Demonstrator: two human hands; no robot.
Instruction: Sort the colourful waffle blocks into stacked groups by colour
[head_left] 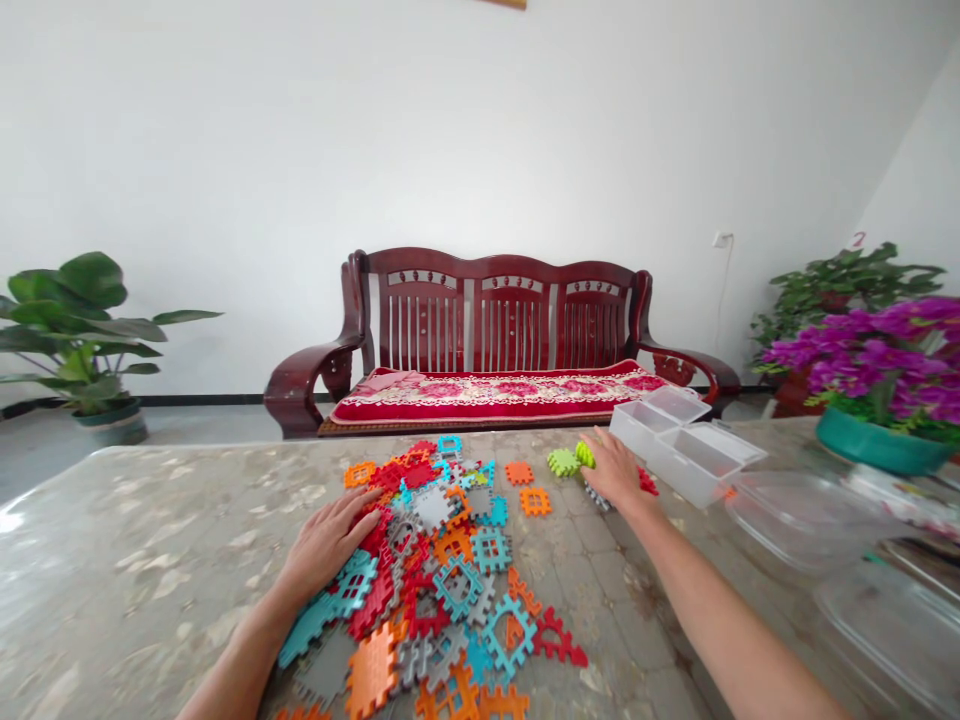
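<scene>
Orange tile point(372, 668) lies near the front of a jumbled pile point(454, 545) of red, grey, blue and orange tiles on the table point(172, 580). Along its left edge rests the left hand point(334, 535), palm down and loosely spread, fingers touching the tiles, none gripped. Across the table, the right hand point(615, 468) is partly curled, a tilted green tile point(585, 454) against its thumb side; whether it is pinched I cannot tell. Just left of that lies a paler green tile point(562, 462), flat, near the clear boxes point(682, 470).
</scene>
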